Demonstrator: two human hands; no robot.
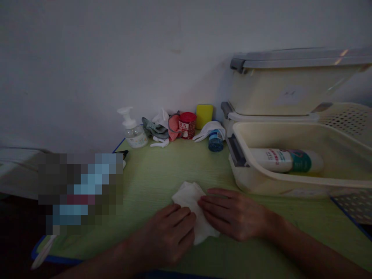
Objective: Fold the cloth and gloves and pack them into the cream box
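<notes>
Both hands flat on cloth [188, 197] on worktop [151, 174]: left hand [170, 236], right hand [232, 213], fingers released, not gripping. Cloth middle hidden; dim light, left patch pixelated.

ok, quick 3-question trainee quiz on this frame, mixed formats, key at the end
1. True or false: both hands rest flat on the white cloth on the green table.
2. Multiple choice: what lies inside the cream tub? A) a sponge B) a white bottle on its side C) a red cup
3. Fill in: the clear pump bottle stands at the back, to the ______ of the red cup.

Key
1. True: left hand and right hand both lie on the cloth, fingers extended.
2. B, the white bottle.
3. Left.
</notes>
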